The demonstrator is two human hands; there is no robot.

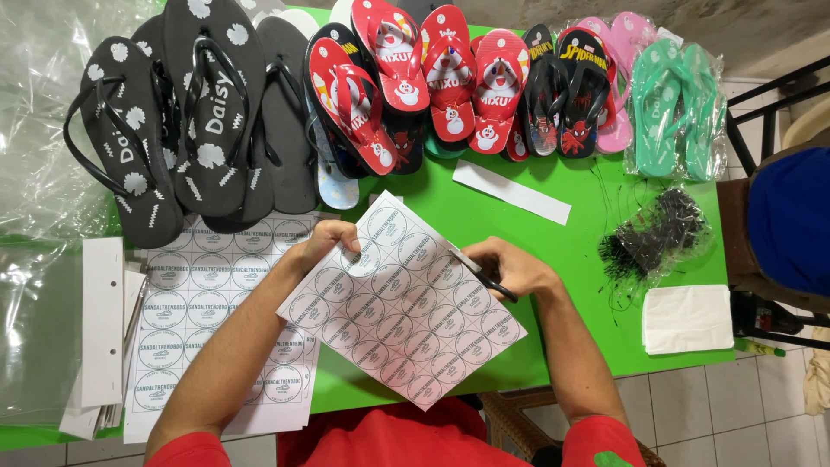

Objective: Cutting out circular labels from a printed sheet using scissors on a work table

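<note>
My left hand (pixel 324 239) pinches the top edge of the sticker sheet (pixel 402 313), its grip pressed on the paper. My right hand (pixel 510 266) has its grip closed around black scissors (pixel 484 277) at the sheet's right edge, above the green desk (pixel 519 346).

Both forearms reach in from below, hands close together.

The left hand (pixel 327 239) is curled, fingers folded under and thumb pinching down. The right hand (pixel 510 266) is closed in a loose fist, knuckles up, wrist bent slightly inward toward the left.
</note>
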